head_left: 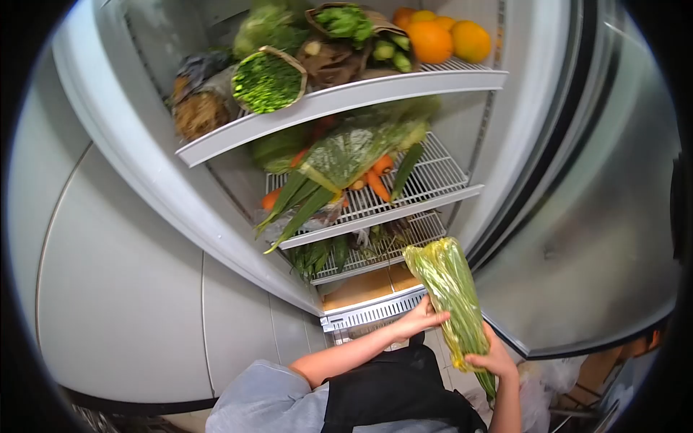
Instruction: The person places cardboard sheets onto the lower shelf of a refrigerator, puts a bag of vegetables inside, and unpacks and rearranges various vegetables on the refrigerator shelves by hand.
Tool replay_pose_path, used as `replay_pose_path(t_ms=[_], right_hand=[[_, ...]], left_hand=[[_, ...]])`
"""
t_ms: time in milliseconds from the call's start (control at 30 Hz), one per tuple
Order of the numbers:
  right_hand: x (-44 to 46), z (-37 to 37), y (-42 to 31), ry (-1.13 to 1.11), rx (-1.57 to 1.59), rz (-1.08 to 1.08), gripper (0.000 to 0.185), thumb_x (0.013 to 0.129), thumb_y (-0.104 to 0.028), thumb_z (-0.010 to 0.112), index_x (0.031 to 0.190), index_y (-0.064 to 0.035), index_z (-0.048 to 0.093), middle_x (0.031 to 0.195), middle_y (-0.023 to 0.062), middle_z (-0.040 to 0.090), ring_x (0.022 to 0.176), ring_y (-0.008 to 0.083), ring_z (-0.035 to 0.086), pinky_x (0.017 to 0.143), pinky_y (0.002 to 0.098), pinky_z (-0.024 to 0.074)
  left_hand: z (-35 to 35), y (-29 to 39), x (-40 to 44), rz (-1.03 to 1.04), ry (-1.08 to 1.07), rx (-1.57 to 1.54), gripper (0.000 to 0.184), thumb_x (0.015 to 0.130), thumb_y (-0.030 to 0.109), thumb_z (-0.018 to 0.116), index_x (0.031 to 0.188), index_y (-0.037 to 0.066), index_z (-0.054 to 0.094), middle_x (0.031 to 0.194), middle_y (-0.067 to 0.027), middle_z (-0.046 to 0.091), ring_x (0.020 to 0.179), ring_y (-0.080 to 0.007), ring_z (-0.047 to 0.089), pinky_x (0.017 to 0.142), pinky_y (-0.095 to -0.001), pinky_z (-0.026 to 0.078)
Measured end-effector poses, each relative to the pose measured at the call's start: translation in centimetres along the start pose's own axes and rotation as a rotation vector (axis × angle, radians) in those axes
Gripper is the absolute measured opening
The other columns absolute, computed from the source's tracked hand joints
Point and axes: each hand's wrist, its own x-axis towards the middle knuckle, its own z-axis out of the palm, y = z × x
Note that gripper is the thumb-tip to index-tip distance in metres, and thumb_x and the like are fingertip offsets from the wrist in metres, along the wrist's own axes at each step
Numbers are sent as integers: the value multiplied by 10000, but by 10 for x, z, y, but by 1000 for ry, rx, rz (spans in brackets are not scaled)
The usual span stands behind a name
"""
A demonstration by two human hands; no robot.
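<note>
A long bundle of green leafy stalks in a clear yellowish plastic wrap is held at a tilt before the open fridge. My left hand grips its left side around the middle, thumb across the wrap. Lower down on the right, my right hand closes around the bundle near its lower end, where bare green leaves stick out. The wrapped top reaches up near the bottom shelf's right end. Parts of the fingers are hidden behind the bundle.
Oranges, a bag of chopped greens and other vegetables fill the top shelf. Carrots and a bagged leafy bundle lie on the middle shelf. The fridge door stands open at right; grey panels are at left.
</note>
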Motion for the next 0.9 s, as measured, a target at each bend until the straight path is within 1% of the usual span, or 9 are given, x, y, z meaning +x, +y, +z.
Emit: replay_pose_path(t_ms=[100,167,233,300,433,500,667,800,900], right_hand=[[-19,2,-41,-20,-68,-44,1005,601,-183,822,1416,41,278,1343,146,457,1261,224,423,1062,338,312],[-11,10,-59,-20,-133,-93,1012,595,-185,819,1416,47,274,1349,154,450,1268,232,418,1067,345,305],[9,24,-86,-55,-126,-199,1032,594,-207,823,1417,58,261,1365,165,431,1280,243,406,1074,355,297],[38,47,-106,-64,-78,-288,1024,625,-230,818,1420,65,245,1383,164,412,1286,237,399,1076,357,299],[96,94,-132,-128,98,-401,976,675,-212,798,1422,66,233,1381,166,410,1284,231,399,1074,354,307],[115,114,-144,-154,48,-493,957,694,-188,785,1428,57,221,1372,166,417,1283,229,399,1071,349,312],[141,166,-195,-198,5,-560,911,707,-180,784,1419,35,257,1348,158,445,1245,210,436,1056,344,336],[189,220,-234,-213,97,-563,717,722,-181,769,1303,20,400,1156,130,591,1033,185,584,921,330,463],[254,261,-260,-257,146,-596,578,756,-256,755,1194,37,517,1039,137,635,917,209,633,833,330,518]], left_hand=[[18,37,-29,137,-8,17,832,874,271,674,1443,33,117,1419,-141,337,1306,-225,368,1075,-387,333],[17,58,-43,237,38,88,870,837,270,719,1429,16,135,1336,-154,424,1224,-246,462,1005,-383,413],[11,83,-54,346,261,304,840,847,279,706,1429,-4,170,1321,-154,442,1198,-238,479,960,-357,436],[11,120,-63,470,439,355,812,886,298,654,1441,-21,155,1369,-175,405,1262,-241,411,1031,-354,366],[-3,157,-83,633,499,160,722,968,293,516,1464,-11,89,1444,-182,311,1317,-219,344,1072,-337,311],[-5,165,-101,677,552,223,732,975,274,502,1472,-6,43,1484,-185,235,1348,-219,298,1078,-336,301],[-13,156,-141,774,724,442,701,984,302,472,1469,-20,80,1483,-187,240,1358,-253,288,1100,-361,253],[-14,140,-168,776,897,371,695,989,497,312,1467,19,155,1423,-200,342,1286,-301,385,1040,-425,326],[-12,130,-182,787,1035,316,622,1004,458,293,1449,29,221,1366,-196,418,1237,-272,439,1009,-393,363]])
